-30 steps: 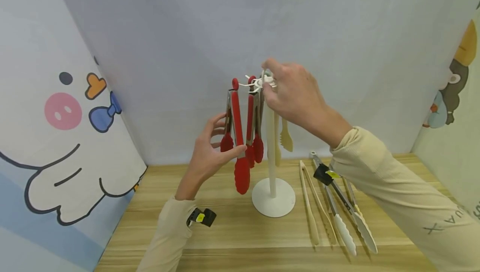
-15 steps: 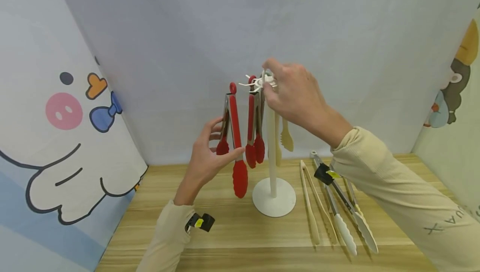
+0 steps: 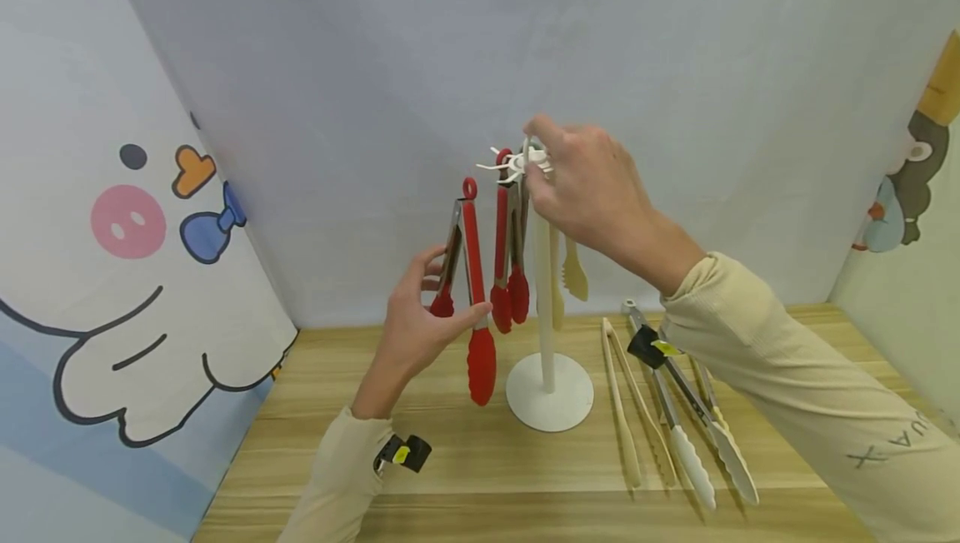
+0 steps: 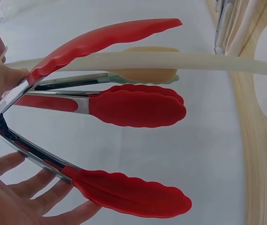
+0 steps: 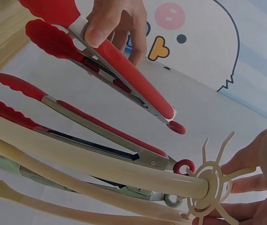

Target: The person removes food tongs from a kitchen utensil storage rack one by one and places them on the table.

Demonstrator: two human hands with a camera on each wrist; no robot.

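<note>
Red-tipped kitchen tongs with a red ring are in my left hand, thumb on one arm and fingers against the other. Their jaws are spread, and the ring sits apart from the hooks, to their left and lower. My right hand grips the top of a white hanging stand, fingers around its hooked ring. A second pair of red tongs hangs from a hook by its ring. Behind the pole hang green tongs and beige tongs.
The stand's round base rests on a wood-grain table. Right of it lie wooden tongs and white-tipped metal tongs, partly under the right sleeve. A pale cloth backdrop stands behind, with cartoon panels at the sides.
The left hand's red tongs have come off their hook, moving left and then down. The right hand keeps its hold on the stand's top.
</note>
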